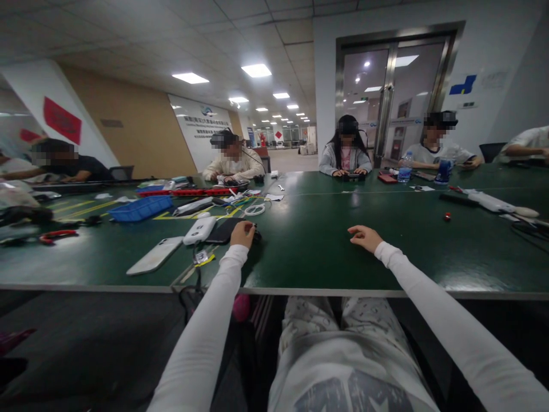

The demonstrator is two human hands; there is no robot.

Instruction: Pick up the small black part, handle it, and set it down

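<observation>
My left hand (242, 234) is over the green table (300, 257), its fingers pinched together at the tips. A small black object (258, 235) shows just beside those fingers; what lies between them is too small to make out. Close by on the left are a flat black item (225, 231), a white box-shaped device (199, 229) and a white smartphone (155, 256). To the right, my right hand (364, 237) hovers or rests near the tabletop, fingers loosely bent and thumb apart, with nothing visible in it.
A blue tray (140, 209), tangled cables (244, 200) and a coiled white cable (254, 210) lie to the left. A small red item (447, 216) and a white tool-like object (491, 201) are at the right. Several people sit around, near a water bottle (405, 167).
</observation>
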